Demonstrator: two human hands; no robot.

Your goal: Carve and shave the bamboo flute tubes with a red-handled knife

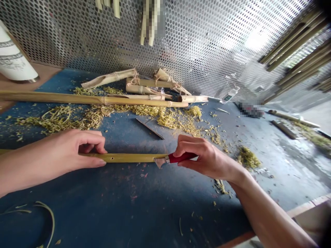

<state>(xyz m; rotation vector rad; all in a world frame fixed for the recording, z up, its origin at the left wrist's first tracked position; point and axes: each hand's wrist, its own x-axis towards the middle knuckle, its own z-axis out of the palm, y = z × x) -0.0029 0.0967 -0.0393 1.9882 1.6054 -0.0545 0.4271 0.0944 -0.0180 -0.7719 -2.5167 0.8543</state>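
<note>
A long yellow-green bamboo strip lies across the blue table, with a small dark hole near my left hand. My left hand grips the strip from above and in front, thumb on the near side. In my right hand is a knife with a red handle and a short, flared metal blade. The blade points left and touches the strip near its visible right end. My right fingers wrap round the handle.
Behind the hands, a thick bamboo pole, cut bamboo pieces and yellow shavings lie on the blue table. A thin dark blade rests before them. A white bottle stands tilted near the perforated metal panel.
</note>
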